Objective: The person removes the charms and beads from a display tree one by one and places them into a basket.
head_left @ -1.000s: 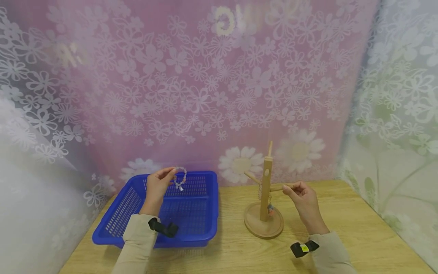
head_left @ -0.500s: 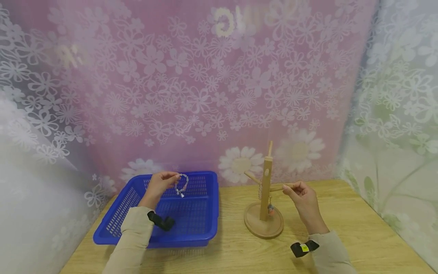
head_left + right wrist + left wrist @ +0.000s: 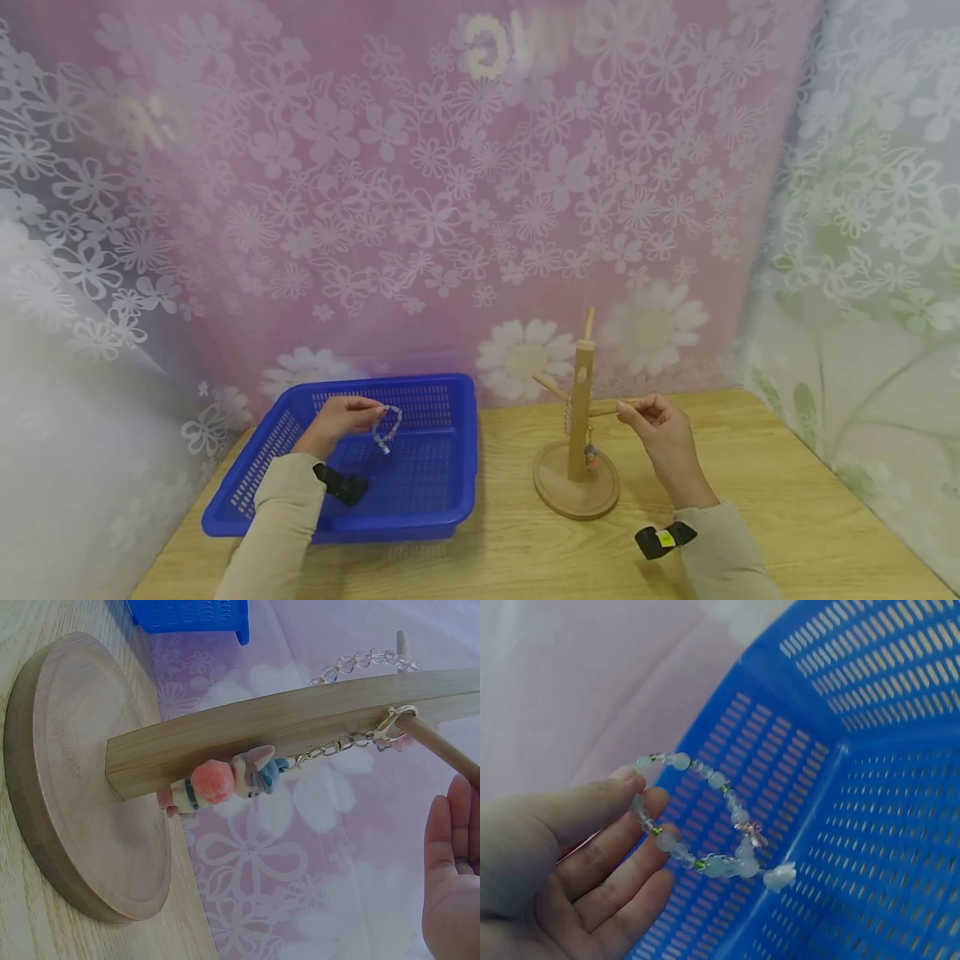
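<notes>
Between thumb and forefinger, my left hand (image 3: 340, 423) pinches a beaded bracelet (image 3: 681, 760) of pale green and clear beads with a white flower-like charm. It hangs over the blue plastic basket (image 3: 467, 467). My right hand (image 3: 667, 442) pinches the end of a peg (image 3: 442, 746) on a wooden stand (image 3: 582, 400) with a round base. From that peg hangs a keychain (image 3: 255, 774) with a small figurine, on a gold clasp and chain. Another bracelet (image 3: 367, 658), of clear pinkish beads, hangs on a peg on the post's other side.
The basket and the stand rest side by side on a wooden table (image 3: 510, 533). A pink floral curtain (image 3: 420, 208) closes off the back, and pale floral sheets flank both sides. Black straps with cameras (image 3: 341, 483) are on both wrists.
My left hand has come down and slightly left with the bracelet, lower into the basket's opening. My right hand keeps its hold on the peg.
</notes>
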Demonstrator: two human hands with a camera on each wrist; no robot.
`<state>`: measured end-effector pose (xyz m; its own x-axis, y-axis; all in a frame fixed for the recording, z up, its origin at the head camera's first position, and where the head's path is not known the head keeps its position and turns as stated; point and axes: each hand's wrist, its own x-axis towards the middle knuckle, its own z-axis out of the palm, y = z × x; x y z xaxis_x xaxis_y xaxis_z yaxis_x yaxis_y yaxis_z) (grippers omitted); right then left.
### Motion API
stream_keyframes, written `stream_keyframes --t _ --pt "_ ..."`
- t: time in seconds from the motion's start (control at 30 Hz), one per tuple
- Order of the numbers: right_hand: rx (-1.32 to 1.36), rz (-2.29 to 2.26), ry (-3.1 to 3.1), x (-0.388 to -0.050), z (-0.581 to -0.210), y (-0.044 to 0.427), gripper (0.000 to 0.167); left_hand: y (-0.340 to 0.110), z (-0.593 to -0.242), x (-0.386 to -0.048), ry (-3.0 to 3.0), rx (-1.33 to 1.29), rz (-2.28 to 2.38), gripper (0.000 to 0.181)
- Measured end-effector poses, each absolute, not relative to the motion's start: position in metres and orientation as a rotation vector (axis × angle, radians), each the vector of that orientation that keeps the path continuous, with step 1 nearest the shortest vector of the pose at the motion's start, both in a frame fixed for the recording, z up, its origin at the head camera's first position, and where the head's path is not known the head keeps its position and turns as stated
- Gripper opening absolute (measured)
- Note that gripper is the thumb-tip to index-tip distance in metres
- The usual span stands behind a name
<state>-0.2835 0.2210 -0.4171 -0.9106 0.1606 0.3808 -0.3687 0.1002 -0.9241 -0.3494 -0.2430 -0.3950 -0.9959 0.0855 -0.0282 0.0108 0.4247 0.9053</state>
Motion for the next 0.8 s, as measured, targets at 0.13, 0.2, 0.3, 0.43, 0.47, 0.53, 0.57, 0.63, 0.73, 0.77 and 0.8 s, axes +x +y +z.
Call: stream_keyframes --t 0.13,0.2,0.3,0.43,0.47,0.53,0.57,0.63,0.73,0.77,0.8 --pt "0.209 1.866 -1.994 -0.283 -0.416 0.221 0.017 -0.249 -0.398 -0.348 2.580 0.103 1.632 0.034" --pt "0.208 1.871 -1.991 -0.283 -0.416 0.221 0.017 -0.253 -0.401 -0.346 2.563 0.132 1.621 0.034" --pt "0.209 1.880 -1.985 -0.283 -0.416 0.220 0.017 -0.258 -0.405 -0.344 2.544 0.134 1.613 0.034" --pt "0.209 1.874 -1.988 -0.284 -0.417 0.220 0.015 -0.262 -0.409 -0.345 2.541 0.128 1.610 0.035" --pt "0.210 1.868 -1.992 -0.284 -0.418 0.220 0.015 -0.263 -0.409 -0.345 2.548 0.122 1.605 0.035" --pt "0.210 1.869 -1.991 -0.284 -0.418 0.220 0.014 -0.264 -0.410 -0.346 2.559 0.111 1.588 0.035" --pt "0.211 1.875 -1.987 -0.284 -0.418 0.220 0.013 -0.264 -0.410 -0.346 2.564 0.102 1.581 0.034" --pt "0.211 1.876 -1.989 -0.284 -0.418 0.221 0.013 -0.264 -0.410 -0.346 2.574 0.085 1.567 0.032" --pt "0.208 1.874 -1.989 -0.284 -0.418 0.221 0.012 -0.263 -0.411 -0.346 2.576 0.078 1.562 0.030" --pt "0.206 1.871 -1.992 -0.284 -0.418 0.221 0.012 -0.263 -0.411 -0.346 2.577 0.075 1.562 0.029" --pt "0.204 1.865 -1.997 -0.284 -0.418 0.221 0.012 -0.263 -0.411 -0.346 2.575 0.071 1.564 0.029"
